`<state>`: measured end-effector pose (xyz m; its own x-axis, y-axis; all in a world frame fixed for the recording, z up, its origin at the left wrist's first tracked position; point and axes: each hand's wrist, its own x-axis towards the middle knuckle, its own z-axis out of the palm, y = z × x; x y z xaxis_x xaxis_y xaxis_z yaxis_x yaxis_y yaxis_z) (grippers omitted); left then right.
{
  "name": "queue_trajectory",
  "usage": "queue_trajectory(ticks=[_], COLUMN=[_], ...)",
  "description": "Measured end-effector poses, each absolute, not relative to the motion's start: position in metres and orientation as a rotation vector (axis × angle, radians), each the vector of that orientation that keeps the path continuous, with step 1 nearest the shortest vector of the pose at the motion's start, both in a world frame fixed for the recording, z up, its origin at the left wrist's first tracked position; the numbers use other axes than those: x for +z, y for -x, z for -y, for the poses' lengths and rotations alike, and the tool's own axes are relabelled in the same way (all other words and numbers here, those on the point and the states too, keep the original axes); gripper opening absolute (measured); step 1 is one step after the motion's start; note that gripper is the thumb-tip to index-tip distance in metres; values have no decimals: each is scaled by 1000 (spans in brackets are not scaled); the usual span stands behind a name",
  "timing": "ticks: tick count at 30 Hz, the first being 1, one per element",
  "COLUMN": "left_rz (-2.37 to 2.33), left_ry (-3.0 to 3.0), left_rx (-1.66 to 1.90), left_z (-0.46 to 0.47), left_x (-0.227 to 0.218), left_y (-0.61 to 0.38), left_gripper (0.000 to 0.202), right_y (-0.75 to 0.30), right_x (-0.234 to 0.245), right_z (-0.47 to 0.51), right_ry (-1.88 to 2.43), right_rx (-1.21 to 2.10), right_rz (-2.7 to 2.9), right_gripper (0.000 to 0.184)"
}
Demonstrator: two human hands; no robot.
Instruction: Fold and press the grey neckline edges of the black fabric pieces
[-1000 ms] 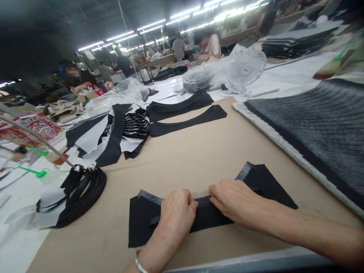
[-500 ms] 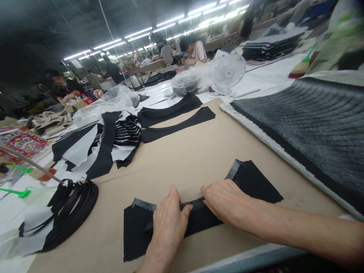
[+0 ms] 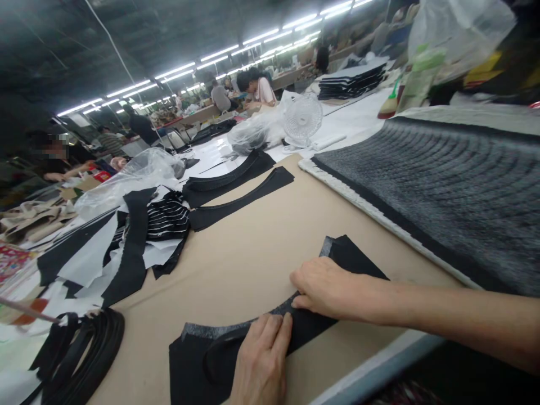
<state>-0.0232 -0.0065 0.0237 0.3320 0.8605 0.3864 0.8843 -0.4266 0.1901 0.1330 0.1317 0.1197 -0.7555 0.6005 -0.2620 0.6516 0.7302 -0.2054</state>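
A curved black fabric piece [image 3: 306, 326] lies on the tan board, its inner edge folded over to show a grey, speckled band [image 3: 200, 331]. My left hand [image 3: 264, 357] rests flat on it near the middle, fingers stretched out side by side. A narrow black strip [image 3: 211, 351] curls out from beside those fingers across the fabric. Just to the right, my right hand [image 3: 323, 287] is closed at the folded edge, thumb and fingers pinching it. The palm side of the right hand is hidden.
Two curved black pieces [image 3: 242, 197] lie farther back on the tan board [image 3: 236, 267]. At left are coiled black strips [image 3: 88, 360] and a pile of cut pieces [image 3: 135, 242]. A slab with grey-black sheets [image 3: 439, 191] borders the right. A small fan [image 3: 302, 119] stands behind; people sit beyond.
My left hand has let go of the folded edge and moved down onto the fabric, fingers now flat. My right hand stays at the edge, turned slightly. The view has shifted to the right.
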Motion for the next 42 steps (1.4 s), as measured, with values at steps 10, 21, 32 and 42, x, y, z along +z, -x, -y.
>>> queue_trajectory(ticks=[10,21,32,42], left_rz=[1509,1573,1636,1665], left_ry=[2490,2293,2286,2201], left_rx=[-407,-322,-448,-263], left_z=[6,6,-3,-24], left_x=[16,8,20,18], left_y=[30,14,4,-25], left_gripper=[54,52,48,53], right_y=[-169,-164,-173,-189], right_x=[126,130,105,95], right_z=[-183,-172,-172,-186], right_ry=[-951,-959,-1106,-1401], right_rx=[-664,-486,-370,-646], right_rz=[-2594,-2644,-2748,-2771], right_gripper=[14,14,26,32])
